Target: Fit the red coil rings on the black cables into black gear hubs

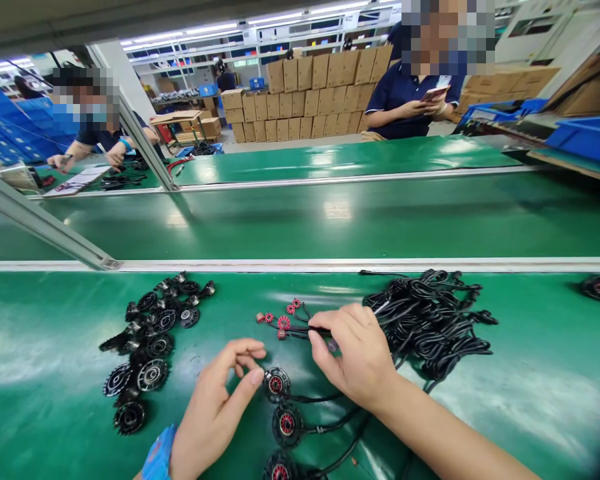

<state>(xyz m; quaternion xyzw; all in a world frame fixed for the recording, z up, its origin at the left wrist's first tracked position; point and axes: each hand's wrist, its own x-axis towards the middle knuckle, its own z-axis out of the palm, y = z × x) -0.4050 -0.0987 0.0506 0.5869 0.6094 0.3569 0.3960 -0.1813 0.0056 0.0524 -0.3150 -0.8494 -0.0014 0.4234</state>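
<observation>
My right hand (355, 353) pinches black cables whose ends carry small red-toothed coil cores (283, 323); the exact grip is partly hidden by the fingers. My left hand (225, 387), with a blue band at the wrist, has its fingers apart and seems to hold nothing. Its thumb tip is close to a round black motor part (277, 385) with a red core inside; whether they touch I cannot tell. Below that part lie two more of the same kind (287, 425), in a column, with cables running right. A heap of coiled black cables (425, 320) rests beyond my right hand.
Several black toothed round housings (153, 375) lie in a cluster at left. A white rail (300, 265) borders the green bench, with a green belt (280, 227) behind it. Two people stand across, one holding a phone (435, 93). Stacked cartons (320, 93) stand behind.
</observation>
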